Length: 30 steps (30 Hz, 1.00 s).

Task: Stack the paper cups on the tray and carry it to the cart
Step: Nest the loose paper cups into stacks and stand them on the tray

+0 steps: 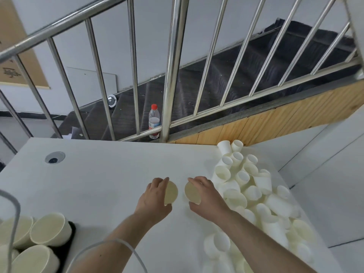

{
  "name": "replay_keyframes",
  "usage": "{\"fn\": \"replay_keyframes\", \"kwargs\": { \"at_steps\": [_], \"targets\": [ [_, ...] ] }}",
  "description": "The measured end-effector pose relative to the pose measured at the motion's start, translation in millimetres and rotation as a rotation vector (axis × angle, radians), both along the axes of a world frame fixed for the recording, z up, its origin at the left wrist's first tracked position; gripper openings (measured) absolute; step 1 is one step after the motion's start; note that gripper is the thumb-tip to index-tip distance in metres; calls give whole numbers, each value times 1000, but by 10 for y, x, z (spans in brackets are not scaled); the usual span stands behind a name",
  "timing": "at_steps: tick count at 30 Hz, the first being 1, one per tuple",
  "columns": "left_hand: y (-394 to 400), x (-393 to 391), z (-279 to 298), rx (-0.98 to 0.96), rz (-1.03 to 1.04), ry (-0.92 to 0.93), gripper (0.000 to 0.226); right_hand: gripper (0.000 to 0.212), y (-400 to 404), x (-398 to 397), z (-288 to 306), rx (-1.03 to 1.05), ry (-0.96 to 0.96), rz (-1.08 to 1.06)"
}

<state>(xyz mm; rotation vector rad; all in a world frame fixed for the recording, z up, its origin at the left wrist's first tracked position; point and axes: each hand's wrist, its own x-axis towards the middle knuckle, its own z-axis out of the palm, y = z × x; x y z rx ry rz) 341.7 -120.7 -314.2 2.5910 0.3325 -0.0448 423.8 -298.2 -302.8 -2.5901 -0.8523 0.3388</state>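
My left hand (154, 198) grips one paper cup (171, 193) and my right hand (206, 194) grips another paper cup (192, 193). The two cups face each other a short gap apart, above the middle of the white table (98, 184). A large heap of loose white paper cups (256, 194) lies along the table's right side. At the lower left, several cup stacks (49, 229) stand on a black tray (70, 239), only partly in view.
A steel stair railing (171, 75) rises just behind the table's far edge, with dark stairs beyond. A water bottle (154, 121) stands behind the railing. A round cable grommet (54, 157) sits in the table at left. A white cable (122, 245) arcs near my left forearm.
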Motion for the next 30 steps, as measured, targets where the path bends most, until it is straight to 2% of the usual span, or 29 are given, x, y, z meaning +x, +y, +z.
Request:
{"fn": "replay_keyframes", "kwargs": {
  "at_steps": [14,23,30],
  "targets": [
    [106,-1929,290,-25,127,-77,78,71,231,-1708,208,126,6,94],
    [746,-2792,389,-18,294,-124,80,70,1009,-2466,371,138,42,254],
    [1624,-3436,391,-1,371,-108,80,72,1974,-3013,368,146,70,319]
  ]
}}
